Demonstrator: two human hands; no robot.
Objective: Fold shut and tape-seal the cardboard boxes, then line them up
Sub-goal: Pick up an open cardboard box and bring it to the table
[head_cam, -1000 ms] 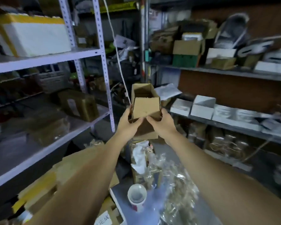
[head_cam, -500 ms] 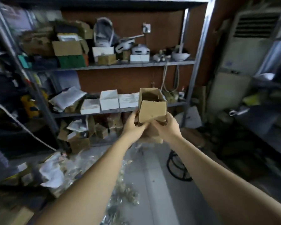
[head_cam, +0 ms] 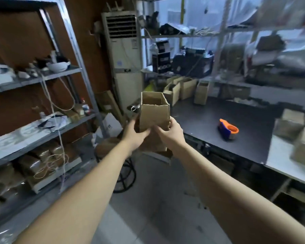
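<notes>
Hands: my left hand (head_cam: 134, 133) and right hand (head_cam: 168, 132) both grip the small cardboard box (head_cam: 154, 114) at its lower half, out in front of me, in mid-air above the floor.
Fingers: on both hands they are curled closed around the box; the left fingers (head_cam: 144, 132) wrap across the near face, and the right thumb sits beside them, nearly meeting.
Box state: upright, top open, its flaps not yet folded in; the bottom is hidden behind my hands, so I cannot tell whether it is closed.
Where it belongs: the dark worktable (head_cam: 209, 120) lies to my right, near but not under the box.
Tape: the orange-and-blue tape dispenser (head_cam: 227, 130) rests alone on the worktable, well apart from my hands.
Other boxes: several stand at the far edge of the table (head_cam: 183, 88); more blurred ones sit at the right end (head_cam: 289, 123).
Step in hand, as I judge it: carrying this box to the table for folding.
Doing it well: I'd set it flat near the dispenser, keep one hand pinning the flaps square, and free the other for the tape.
Risk: squeezing thin cardboard too hard could skew the walls, leaving the flaps misaligned.
</notes>
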